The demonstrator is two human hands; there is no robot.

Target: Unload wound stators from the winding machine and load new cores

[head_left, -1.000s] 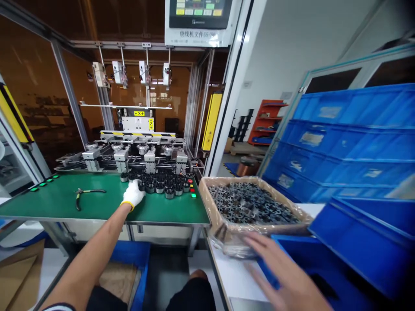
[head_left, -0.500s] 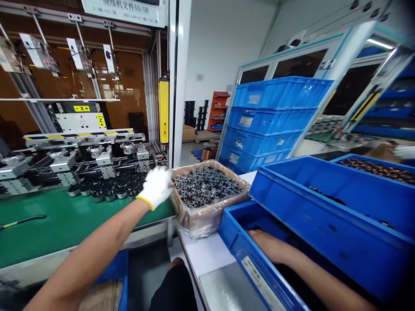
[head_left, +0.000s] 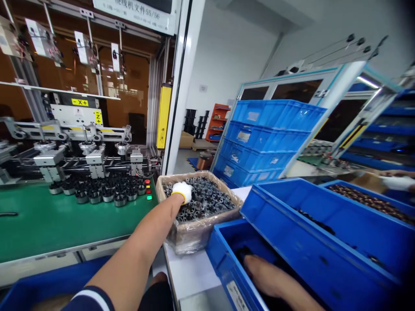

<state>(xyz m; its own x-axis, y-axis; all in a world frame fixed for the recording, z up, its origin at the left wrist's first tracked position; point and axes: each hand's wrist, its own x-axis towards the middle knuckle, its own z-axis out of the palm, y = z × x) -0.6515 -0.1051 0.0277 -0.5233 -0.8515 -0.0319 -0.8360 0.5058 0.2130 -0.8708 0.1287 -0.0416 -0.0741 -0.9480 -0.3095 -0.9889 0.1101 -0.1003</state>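
My left hand (head_left: 182, 192), in a white glove with a yellow cuff, reaches into a plastic-lined carton (head_left: 188, 233). It rests on the grey slotted metal rings (head_left: 214, 199) packed inside; its fingers point down and are hidden behind the back of the hand. Deep in a long blue bin (head_left: 220, 259), my bare right hand (head_left: 259, 270) is lowered beside a small black part (head_left: 244, 251). Its fingertips are lost in shadow, so any hold there is hidden.
Black-and-metal ring parts (head_left: 108, 190) stand grouped on the green worktop (head_left: 97, 224) before a winding machine (head_left: 95, 162). Another blue bin (head_left: 292, 224) overhangs the right one. Stacked blue crates (head_left: 259, 134) rise behind. At far right a person's gloved hand (head_left: 397, 183) shows.
My left hand has moved from the carton's left edge in over the metal rings. The right hand stays down in the blue bin. The whole view has shifted.
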